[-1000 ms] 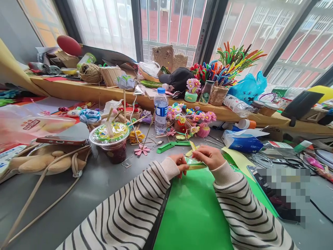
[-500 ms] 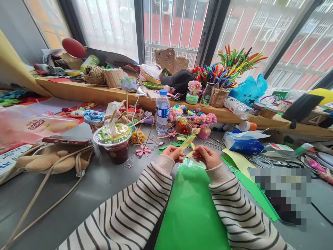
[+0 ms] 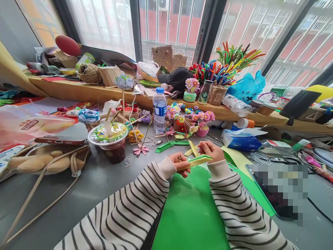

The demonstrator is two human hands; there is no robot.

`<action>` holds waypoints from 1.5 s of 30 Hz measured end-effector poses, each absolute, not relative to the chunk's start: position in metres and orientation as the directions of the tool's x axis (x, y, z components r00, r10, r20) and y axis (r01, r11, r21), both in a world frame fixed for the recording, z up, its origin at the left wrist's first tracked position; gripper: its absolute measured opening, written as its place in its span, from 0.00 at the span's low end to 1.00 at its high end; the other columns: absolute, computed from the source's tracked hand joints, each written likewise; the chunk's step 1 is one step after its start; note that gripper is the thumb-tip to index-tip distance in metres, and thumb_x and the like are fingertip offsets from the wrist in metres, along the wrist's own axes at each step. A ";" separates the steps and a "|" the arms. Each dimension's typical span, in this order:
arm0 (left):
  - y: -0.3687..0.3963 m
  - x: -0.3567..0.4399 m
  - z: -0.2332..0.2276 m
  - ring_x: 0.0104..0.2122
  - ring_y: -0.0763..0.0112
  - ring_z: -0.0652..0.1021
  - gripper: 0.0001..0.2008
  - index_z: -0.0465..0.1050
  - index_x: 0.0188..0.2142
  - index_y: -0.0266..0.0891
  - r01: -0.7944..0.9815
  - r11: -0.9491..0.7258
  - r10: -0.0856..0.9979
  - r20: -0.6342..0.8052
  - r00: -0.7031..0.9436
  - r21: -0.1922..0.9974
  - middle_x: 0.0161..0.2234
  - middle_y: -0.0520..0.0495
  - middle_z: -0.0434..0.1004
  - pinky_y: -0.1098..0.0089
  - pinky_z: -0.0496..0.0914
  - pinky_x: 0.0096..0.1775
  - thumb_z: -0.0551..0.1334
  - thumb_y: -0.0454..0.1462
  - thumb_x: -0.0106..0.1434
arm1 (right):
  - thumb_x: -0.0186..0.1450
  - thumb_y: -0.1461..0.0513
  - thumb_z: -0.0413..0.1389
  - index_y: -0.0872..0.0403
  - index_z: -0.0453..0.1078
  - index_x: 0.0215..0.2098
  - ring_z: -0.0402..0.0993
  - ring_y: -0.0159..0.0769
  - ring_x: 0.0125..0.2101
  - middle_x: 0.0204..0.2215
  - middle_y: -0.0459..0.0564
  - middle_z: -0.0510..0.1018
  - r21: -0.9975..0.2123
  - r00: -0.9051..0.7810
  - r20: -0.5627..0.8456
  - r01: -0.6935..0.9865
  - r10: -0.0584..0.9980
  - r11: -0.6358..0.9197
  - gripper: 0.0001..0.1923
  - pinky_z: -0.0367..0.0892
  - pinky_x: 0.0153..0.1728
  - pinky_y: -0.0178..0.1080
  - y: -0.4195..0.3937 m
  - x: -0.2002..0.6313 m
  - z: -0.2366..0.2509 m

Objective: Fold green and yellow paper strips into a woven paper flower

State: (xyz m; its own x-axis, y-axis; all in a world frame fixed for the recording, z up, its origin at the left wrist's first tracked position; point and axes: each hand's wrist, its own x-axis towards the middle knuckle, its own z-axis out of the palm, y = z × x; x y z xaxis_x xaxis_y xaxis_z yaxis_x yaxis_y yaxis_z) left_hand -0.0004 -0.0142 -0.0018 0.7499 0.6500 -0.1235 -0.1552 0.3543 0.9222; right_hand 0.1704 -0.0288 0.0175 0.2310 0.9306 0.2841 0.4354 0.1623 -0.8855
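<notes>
My left hand point(image 3: 180, 164) is closed around one end of a folded paper strip point(image 3: 200, 160), yellow on the outside with green showing along its top. The strip points right, toward my right wrist. My right hand point(image 3: 212, 152) has its fingertips pinched together behind the strip; whatever they may hold is too small to make out. Just left of those fingertips, narrow yellow paper pieces point(image 3: 192, 148) lie crossed. Folded green paper strips point(image 3: 165, 146) rest farther left. Below both hands a glossy green sheet point(image 3: 192, 211) extends toward me.
A lidded drink cup point(image 3: 112, 152) and a water bottle point(image 3: 159, 116) stand to the left and behind. At right are a tissue pack point(image 3: 240, 141), scissors point(image 3: 288, 160), a yellow sheet point(image 3: 235, 156) and a dark tablet-like device point(image 3: 273, 205). Crochet-like flowers point(image 3: 205, 116) sit behind.
My left hand has come nearer and to the right, and its paper strip has swung from pointing up to pointing right. My right hand has shifted slightly right and up. The view has moved slightly.
</notes>
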 end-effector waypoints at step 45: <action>-0.017 0.012 -0.006 0.17 0.73 0.71 0.24 0.57 0.33 0.35 -0.241 0.199 0.791 -0.010 0.612 0.950 0.19 0.50 0.69 0.71 0.65 0.19 0.55 0.53 0.47 | 0.50 0.51 0.53 0.55 0.64 0.21 0.53 0.25 0.18 0.15 0.40 0.58 -0.949 0.029 0.145 0.285 0.989 0.131 0.15 0.51 0.21 0.32 -0.034 0.141 0.015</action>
State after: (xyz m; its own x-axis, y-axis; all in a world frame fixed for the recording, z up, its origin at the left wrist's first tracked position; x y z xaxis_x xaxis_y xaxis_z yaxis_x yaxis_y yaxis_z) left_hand 0.0118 -0.0166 -0.0061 0.6119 0.7909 -0.0104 -0.2410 0.1990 0.9499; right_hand 0.1410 -0.0340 0.0151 0.0289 0.9890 0.1449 0.2854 0.1308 -0.9494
